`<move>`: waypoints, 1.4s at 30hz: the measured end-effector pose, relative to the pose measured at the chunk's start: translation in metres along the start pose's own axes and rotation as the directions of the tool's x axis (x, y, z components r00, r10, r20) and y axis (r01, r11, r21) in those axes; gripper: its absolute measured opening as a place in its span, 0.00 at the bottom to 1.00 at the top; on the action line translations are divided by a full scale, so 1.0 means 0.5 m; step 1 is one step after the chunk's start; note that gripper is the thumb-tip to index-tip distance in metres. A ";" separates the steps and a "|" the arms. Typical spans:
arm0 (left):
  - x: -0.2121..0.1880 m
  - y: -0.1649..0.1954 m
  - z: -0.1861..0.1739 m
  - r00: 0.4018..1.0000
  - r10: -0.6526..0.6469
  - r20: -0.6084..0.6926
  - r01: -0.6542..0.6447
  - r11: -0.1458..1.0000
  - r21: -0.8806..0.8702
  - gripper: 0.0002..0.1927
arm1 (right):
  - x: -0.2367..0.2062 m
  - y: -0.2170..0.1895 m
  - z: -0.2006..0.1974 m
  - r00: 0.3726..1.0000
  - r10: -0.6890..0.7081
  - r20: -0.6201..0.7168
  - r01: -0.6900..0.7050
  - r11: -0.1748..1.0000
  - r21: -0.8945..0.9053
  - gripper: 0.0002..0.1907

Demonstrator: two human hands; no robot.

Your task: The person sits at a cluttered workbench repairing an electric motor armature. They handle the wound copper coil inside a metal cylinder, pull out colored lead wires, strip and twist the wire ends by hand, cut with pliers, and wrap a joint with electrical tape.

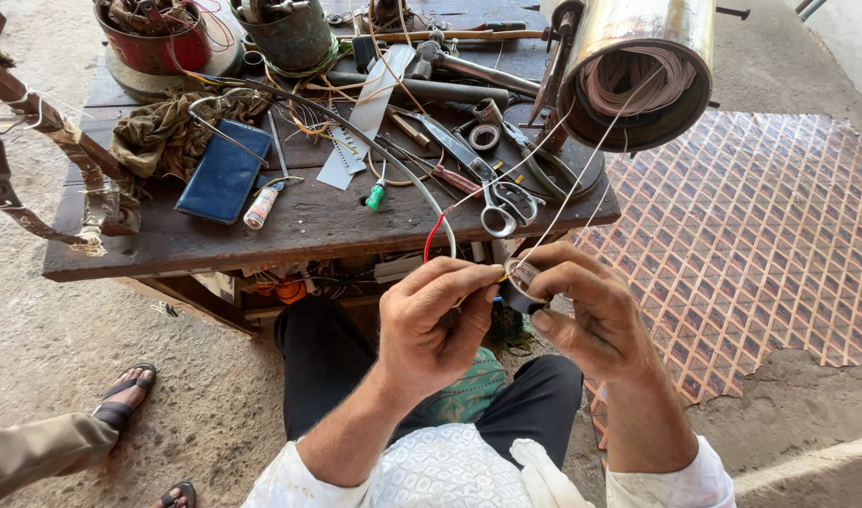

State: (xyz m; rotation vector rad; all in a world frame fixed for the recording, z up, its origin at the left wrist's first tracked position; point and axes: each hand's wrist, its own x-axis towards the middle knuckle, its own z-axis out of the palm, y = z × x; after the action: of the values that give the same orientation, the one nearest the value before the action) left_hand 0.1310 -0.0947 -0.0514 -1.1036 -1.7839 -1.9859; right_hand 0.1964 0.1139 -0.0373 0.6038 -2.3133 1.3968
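Small dark ring (pixel 522 285), thin wire wound

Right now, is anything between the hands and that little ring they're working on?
No. Both hands already touch it: the right hand grips the small ring, and the left hand pinches the wire at its edge. The wire runs freely up to the metal drum, passing above the scissors.

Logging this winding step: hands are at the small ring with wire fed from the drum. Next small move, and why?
Probably pull the thin wire snug, then lay another turn. The right hand holds the small ring, the left hand pinches at its edge, and the wire runs up to the metal drum.
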 end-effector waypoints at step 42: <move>0.041 -0.053 -0.042 0.966 0.194 0.173 -0.232 0.942 0.243 0.09 | 0.021 0.079 0.017 0.931 0.307 0.198 -0.335 0.502 0.798 0.16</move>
State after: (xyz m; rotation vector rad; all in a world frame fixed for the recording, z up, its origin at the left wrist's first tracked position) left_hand 0.0923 -0.1026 -0.0564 -1.3181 -1.8423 -1.5289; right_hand 0.1656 0.1208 -0.0647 0.4100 -1.6927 2.7171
